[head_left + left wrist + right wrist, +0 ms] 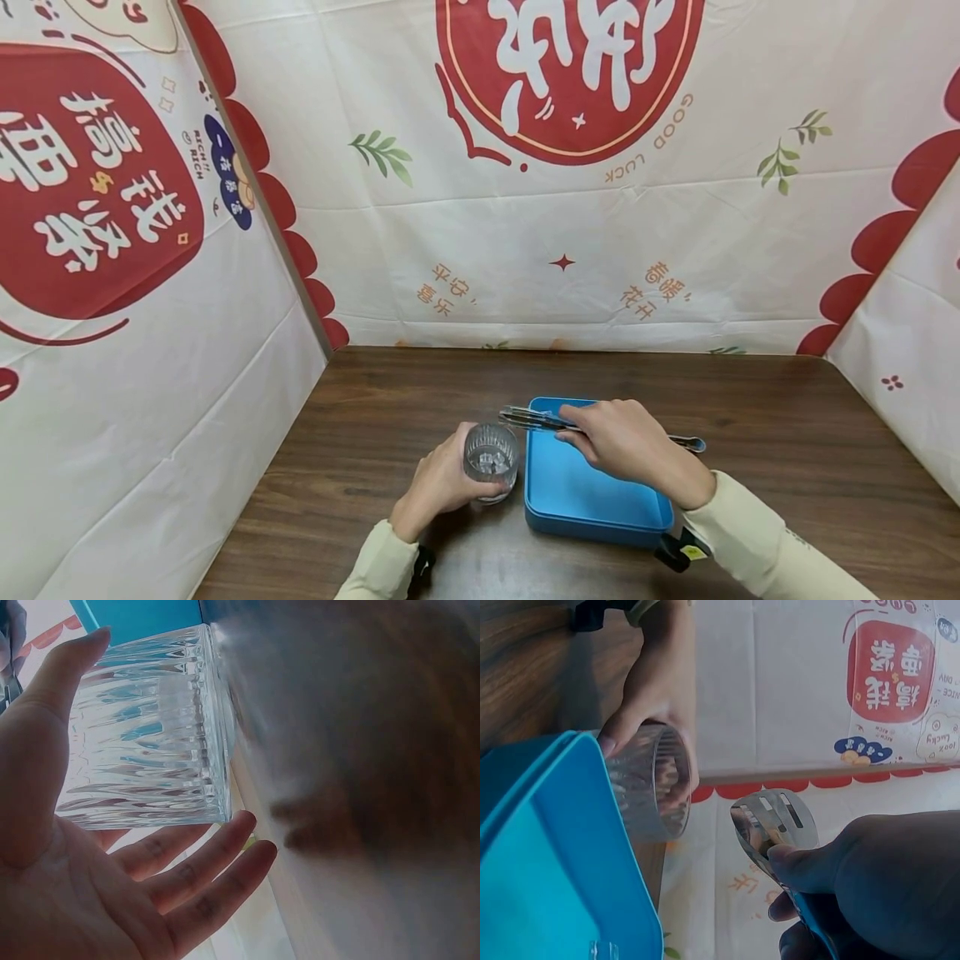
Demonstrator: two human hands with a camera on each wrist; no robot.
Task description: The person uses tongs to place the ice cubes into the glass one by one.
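The left hand (444, 477) gripped a near-upright glass (491, 458); the right hand (628, 442), above a blue box (588, 496), held tongs (528, 418) crosswise, tips leftward, slots plain only from the right wrist.

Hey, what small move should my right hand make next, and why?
Perhaps your right hand should lower the silver slotted metal tongs toward the small clear piece in the blue rectangular plastic-looking box: similar pieces already sit in the clear ribbed round glass, while this one lies outside it. Whether the tongs grip anything is unclear.
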